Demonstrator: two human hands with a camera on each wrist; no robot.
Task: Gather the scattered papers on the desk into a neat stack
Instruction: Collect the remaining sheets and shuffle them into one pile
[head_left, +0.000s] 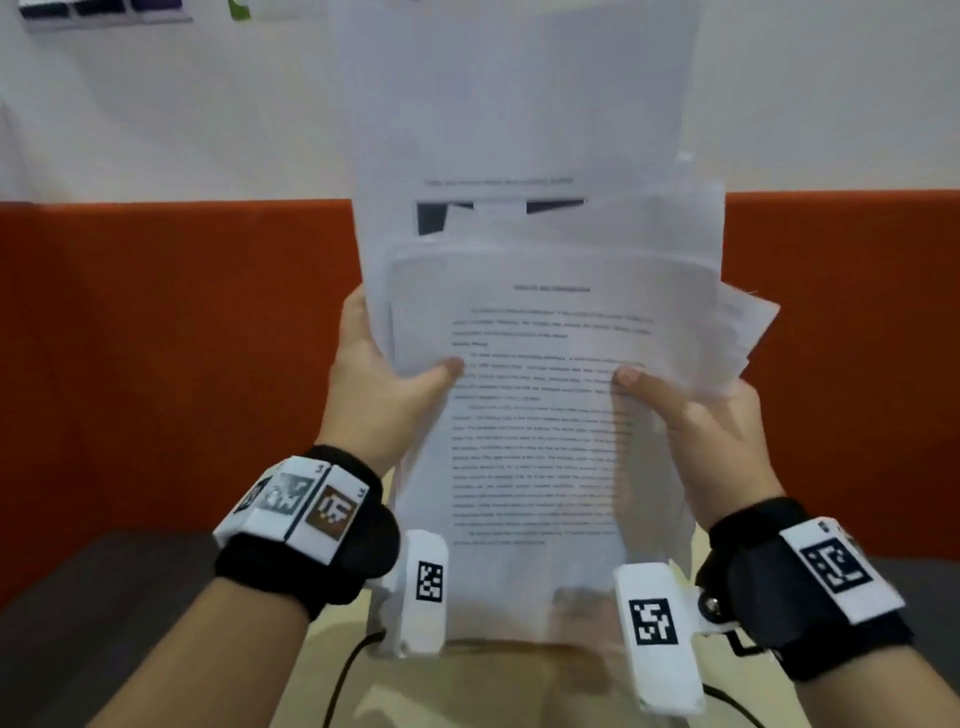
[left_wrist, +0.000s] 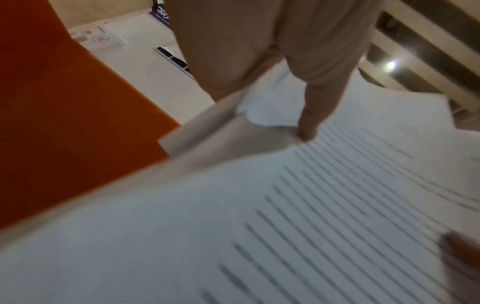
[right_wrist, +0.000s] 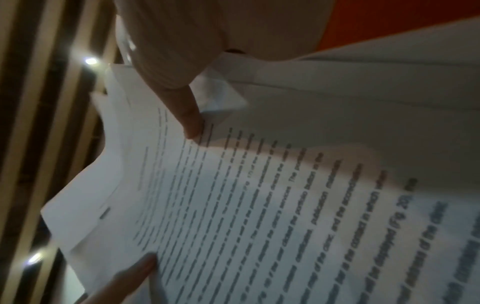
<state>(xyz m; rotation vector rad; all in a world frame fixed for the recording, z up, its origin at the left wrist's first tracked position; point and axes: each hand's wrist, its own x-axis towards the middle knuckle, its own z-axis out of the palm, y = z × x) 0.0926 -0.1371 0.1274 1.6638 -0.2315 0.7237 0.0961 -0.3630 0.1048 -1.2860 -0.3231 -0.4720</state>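
A bundle of white printed papers (head_left: 540, 322) stands upright in the air in front of me, its sheets uneven, some sticking up higher and some fanned out to the right. My left hand (head_left: 384, 374) grips its left edge with the thumb pressed on the front page. My right hand (head_left: 696, 410) grips the right edge the same way. In the left wrist view the papers (left_wrist: 259, 226) fill the picture under my left thumb (left_wrist: 311, 123). The right wrist view shows the printed papers (right_wrist: 259, 205) under my right thumb (right_wrist: 187, 115).
An orange partition (head_left: 156, 338) runs across behind the papers, with a white wall (head_left: 182, 104) above it. A dark grey surface (head_left: 104, 597) and a pale desk top (head_left: 332, 654) with a black cable (head_left: 343, 670) lie below my wrists.
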